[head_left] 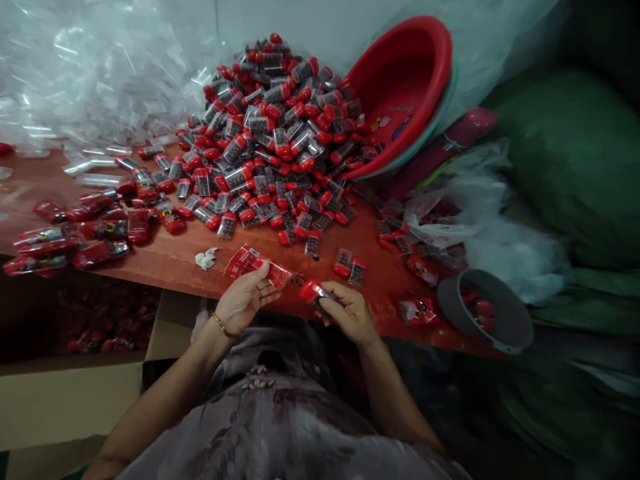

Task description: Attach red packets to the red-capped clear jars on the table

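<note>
My left hand [245, 300] pinches a small stack of flat red printed wrappers [255, 261] above the table's front edge. In my right hand [347, 310] is a small clear container with a red cap [312, 291]; the cap points toward the wrappers, and my fingers cover much of its body. The two hands are apart. Beyond them rises a large heap of similar red-capped containers [270, 143] with dark contents. Two loose containers [350, 265] lie just beyond my right hand.
Wrapped red packets [100, 230] lie at the left, near empty clear tubes [95, 167]. A red basin [425, 60] leans at the back right. A grey round tub [453, 293] with red pieces stands at right. An open cardboard box [65, 400] holds packets below the table's left edge.
</note>
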`<move>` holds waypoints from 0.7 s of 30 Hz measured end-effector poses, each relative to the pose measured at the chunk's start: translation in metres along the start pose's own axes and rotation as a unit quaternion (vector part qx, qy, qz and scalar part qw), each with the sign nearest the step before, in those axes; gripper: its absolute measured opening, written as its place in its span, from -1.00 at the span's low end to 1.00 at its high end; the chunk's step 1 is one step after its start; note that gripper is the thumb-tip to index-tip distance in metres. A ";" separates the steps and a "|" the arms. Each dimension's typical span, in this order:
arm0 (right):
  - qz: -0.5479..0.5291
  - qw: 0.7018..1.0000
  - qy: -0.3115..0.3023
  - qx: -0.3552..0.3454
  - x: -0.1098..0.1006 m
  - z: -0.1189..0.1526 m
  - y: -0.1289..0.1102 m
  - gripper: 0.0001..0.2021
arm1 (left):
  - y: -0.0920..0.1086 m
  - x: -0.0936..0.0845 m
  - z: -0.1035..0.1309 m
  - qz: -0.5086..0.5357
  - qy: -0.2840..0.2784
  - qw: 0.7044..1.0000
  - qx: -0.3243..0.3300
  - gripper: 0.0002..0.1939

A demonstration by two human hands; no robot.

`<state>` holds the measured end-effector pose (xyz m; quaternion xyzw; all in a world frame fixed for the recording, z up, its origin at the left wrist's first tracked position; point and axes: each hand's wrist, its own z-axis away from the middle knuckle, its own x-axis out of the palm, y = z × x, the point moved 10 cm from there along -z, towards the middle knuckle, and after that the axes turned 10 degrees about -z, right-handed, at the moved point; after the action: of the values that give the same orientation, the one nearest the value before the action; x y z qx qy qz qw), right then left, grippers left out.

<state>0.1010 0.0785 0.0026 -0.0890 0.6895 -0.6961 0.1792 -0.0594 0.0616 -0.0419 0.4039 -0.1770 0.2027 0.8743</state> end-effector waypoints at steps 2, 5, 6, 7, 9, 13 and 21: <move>-0.023 1.000 -0.010 0.011 0.011 0.006 -0.008 -0.72 | -0.001 0.002 0.000 -0.017 -0.005 1.000 0.007 -0.71; -0.035 0.999 -0.026 0.016 0.021 0.005 -0.017 -0.75 | 0.002 0.004 0.001 -0.045 -0.005 0.999 0.030 -0.64; -0.040 0.998 -0.031 0.023 0.023 0.004 -0.017 -0.76 | 0.004 0.004 0.003 -0.052 -0.001 0.998 0.041 -0.62; -0.045 0.998 -0.036 0.035 0.026 0.002 -0.016 -0.77 | 0.006 0.003 0.004 -0.057 0.003 0.997 0.051 -0.59; -0.060 0.995 -0.041 0.068 0.030 0.000 -0.010 -0.78 | 0.009 0.003 0.007 -0.066 0.010 0.996 0.064 -0.56; -0.101 0.989 -0.030 0.106 0.033 -0.001 0.002 -0.74 | 0.011 0.003 0.009 -0.079 0.016 0.994 0.073 -0.56; -0.086 0.994 0.036 0.059 0.029 -0.001 0.003 -0.75 | 0.016 0.007 0.008 -0.063 0.020 0.990 0.127 -0.58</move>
<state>0.0742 0.0689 -0.0040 -0.1126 0.6432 -0.7509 0.0990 -0.0630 0.0665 -0.0236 0.5176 -0.1067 0.1756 0.8306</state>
